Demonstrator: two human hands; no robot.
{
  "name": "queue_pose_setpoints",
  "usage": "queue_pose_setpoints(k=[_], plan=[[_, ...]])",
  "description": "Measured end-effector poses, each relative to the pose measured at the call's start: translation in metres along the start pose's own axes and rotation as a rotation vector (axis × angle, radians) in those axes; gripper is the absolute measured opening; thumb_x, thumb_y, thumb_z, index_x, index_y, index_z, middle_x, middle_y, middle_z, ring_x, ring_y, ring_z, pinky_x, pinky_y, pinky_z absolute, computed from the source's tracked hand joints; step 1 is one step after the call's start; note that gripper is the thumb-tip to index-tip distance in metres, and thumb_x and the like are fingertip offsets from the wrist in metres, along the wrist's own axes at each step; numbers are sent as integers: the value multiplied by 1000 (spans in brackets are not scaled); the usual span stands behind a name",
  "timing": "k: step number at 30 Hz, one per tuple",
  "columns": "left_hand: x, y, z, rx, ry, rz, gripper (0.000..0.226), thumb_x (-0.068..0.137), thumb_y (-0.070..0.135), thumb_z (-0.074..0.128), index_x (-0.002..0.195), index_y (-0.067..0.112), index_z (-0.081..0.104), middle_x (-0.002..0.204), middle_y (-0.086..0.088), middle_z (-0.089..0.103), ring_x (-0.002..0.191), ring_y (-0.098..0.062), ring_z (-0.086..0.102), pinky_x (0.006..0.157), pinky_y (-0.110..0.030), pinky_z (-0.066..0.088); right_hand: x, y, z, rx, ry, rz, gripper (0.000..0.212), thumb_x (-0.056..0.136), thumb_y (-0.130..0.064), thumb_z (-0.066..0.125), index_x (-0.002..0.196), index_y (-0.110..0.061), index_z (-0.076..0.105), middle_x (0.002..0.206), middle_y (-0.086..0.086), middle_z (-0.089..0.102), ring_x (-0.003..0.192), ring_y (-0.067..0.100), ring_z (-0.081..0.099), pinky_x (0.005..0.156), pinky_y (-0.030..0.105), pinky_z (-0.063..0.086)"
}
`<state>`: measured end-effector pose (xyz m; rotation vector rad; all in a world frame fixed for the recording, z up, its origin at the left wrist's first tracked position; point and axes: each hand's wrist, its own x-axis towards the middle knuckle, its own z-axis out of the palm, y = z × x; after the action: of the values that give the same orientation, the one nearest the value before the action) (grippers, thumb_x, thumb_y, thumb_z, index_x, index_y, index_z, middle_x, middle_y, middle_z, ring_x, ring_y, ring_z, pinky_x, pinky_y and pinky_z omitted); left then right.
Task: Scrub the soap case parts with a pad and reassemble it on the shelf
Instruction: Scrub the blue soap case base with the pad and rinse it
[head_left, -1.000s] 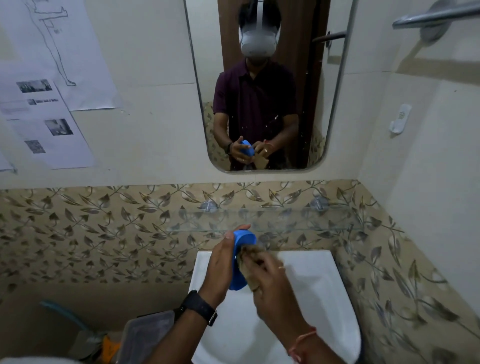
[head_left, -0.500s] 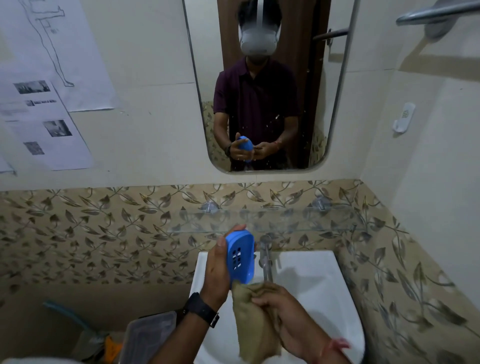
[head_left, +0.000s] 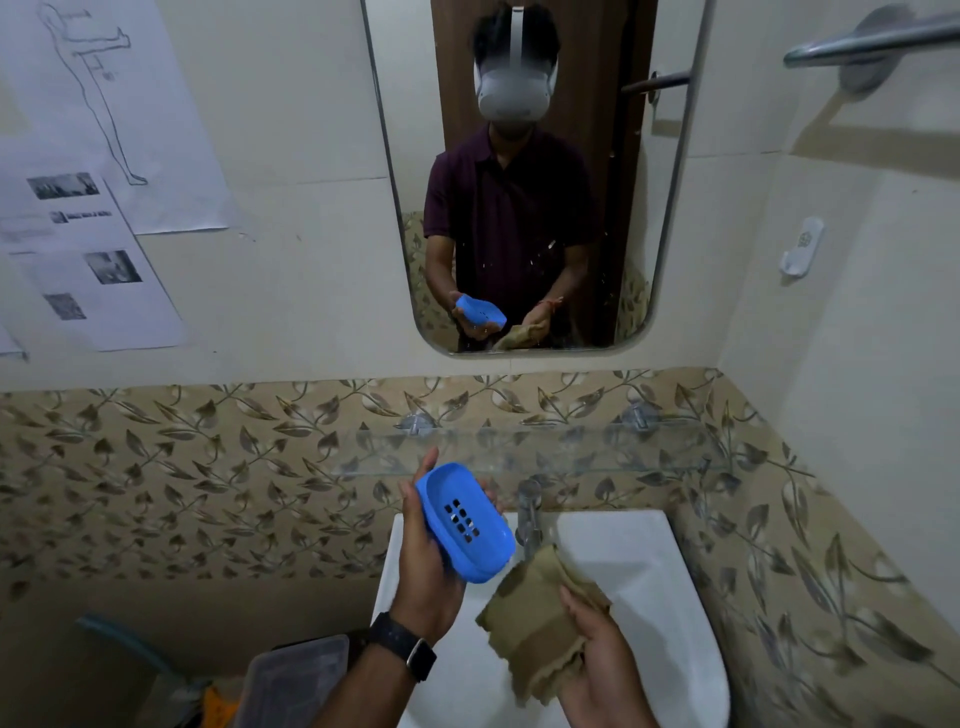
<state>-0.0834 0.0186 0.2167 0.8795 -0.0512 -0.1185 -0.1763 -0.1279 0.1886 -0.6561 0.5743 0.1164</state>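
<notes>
Standing at a white ceramic sink (head_left: 675, 582), a person cradles a blue plastic soap case part (head_left: 465, 522) in the left hand (head_left: 426, 566), the palm curled beneath it, the thumb hooked over its far rim and the fingertips showing past its right edge. The part is an oval, shallow tray with a smooth moulded rim and a cluster of small rectangular drain slots in its floor; it is tilted, its hollow side turned toward the camera, above the basin's left edge and just left of the chrome tap (head_left: 529, 514). The right hand (head_left: 597, 665) closes loosely around a tan scrubbing pad (head_left: 535, 623), a soft, folded, cloth-like square with ragged, frayed edges, held low over the basin and apart from the tray. A dark watch (head_left: 410, 652) with a matte strap bands the left wrist. Behind the tap, a clear glass shelf (head_left: 597, 449) on metal brackets runs along a glossy tile border printed with brown leaves. Above it, a rounded mirror (head_left: 530, 171) reflects both hands, the tray and the pad. Printed paper sheets (head_left: 88, 260) hang on the plain cream wall at left.
</notes>
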Motion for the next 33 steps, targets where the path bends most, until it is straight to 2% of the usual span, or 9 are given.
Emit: queue_pose_setpoints(k=[7,11,14,16,19,22,26,30,33], plan=[[-3,-5,-2,93,-5,12,50,98,57,36,136,39,62,117,-15,74,98,-29,74,81,-41,62,2,2,10,-161,-5,-254,15,95,-11,60,108,-10,67,88,6,79,91,33,71,88,49,53],[-1,-1,6,172,-35,35,51,92,65,42,129,41,67,110,-10,76,94,-23,74,82,-37,61,-2,1,23,-290,-119,-162,18,89,-2,64,82,-6,80,72,13,76,59,29,70,54,33,56],[3,4,4,186,-8,55,50,95,61,36,127,40,68,111,-10,76,97,-24,74,83,-33,61,-5,8,10,-521,-217,-202,28,91,6,58,103,-12,76,86,-7,80,76,7,74,65,15,56],[6,8,-2,166,22,73,51,101,59,34,133,35,64,113,-11,74,100,-26,72,85,-36,61,-6,7,-4,-557,-239,-118,22,89,7,62,105,-4,72,84,-4,80,78,6,73,67,17,57],[6,13,-5,193,35,97,50,99,59,38,135,33,60,118,-10,71,106,-27,70,88,-36,60,7,7,-20,-464,-203,-59,17,93,8,55,94,-1,69,91,17,74,83,27,72,67,31,61],[1,8,-4,260,27,86,39,101,51,48,132,31,58,117,-10,64,108,-28,65,91,-35,58,16,3,-7,-127,-119,-36,26,100,1,40,114,10,59,103,33,61,93,45,59,81,51,49],[-6,-4,-7,340,-20,93,32,94,38,65,125,31,59,107,-6,58,108,-26,66,96,-35,57,12,-5,19,-31,-146,-188,31,93,-11,53,119,-9,71,112,25,71,89,52,66,72,47,57],[-19,-21,-2,455,39,150,50,78,61,75,118,33,63,104,7,72,108,-14,69,99,-35,52,16,-5,26,-45,9,-370,30,99,-7,51,117,-16,73,112,9,76,90,27,75,75,35,57],[-30,-39,1,493,130,184,59,71,63,80,111,23,62,111,-4,70,105,-17,69,93,-33,51,13,-1,29,-228,57,-615,39,100,-5,51,119,-33,69,124,-18,69,118,7,63,82,11,52]])
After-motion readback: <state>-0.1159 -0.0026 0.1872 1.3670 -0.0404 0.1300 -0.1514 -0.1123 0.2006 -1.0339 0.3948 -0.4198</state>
